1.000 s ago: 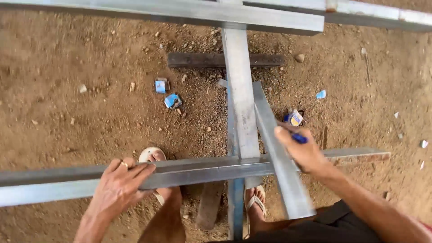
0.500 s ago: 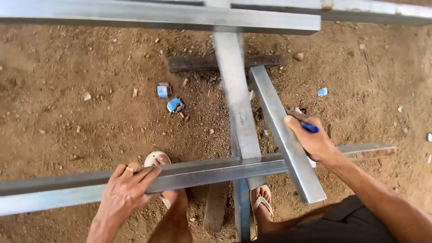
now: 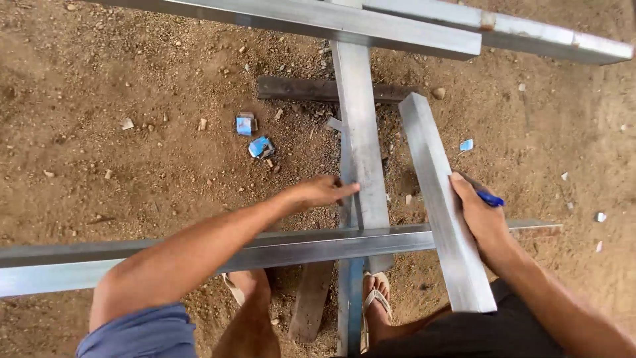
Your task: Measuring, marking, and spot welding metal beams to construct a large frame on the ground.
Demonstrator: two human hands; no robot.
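Right hand (image 3: 482, 222) clasps loose short tube (image 3: 442, 205) laid across long crossbar (image 3: 278, 248), blue marker (image 3: 491, 199) pinched in fingers. Left hand (image 3: 321, 192), fingers spread, rests on upright tube (image 3: 361, 139) just beyond crossbar. Risk: unclamped tube could slide off crossbar toward sandalled feet (image 3: 376, 308) just below it.

Left hand (image 3: 318, 192) touching left edge of upright metal bar (image 3: 361, 139). Right hand (image 3: 482, 215) on right side of loose tilted bar (image 3: 440, 199), pen (image 3: 490, 198) in it. Just below both hands, long cross bar (image 3: 199, 252). Left of left hand, small scraps (image 3: 255, 136) on ground. Feet under cross bar.
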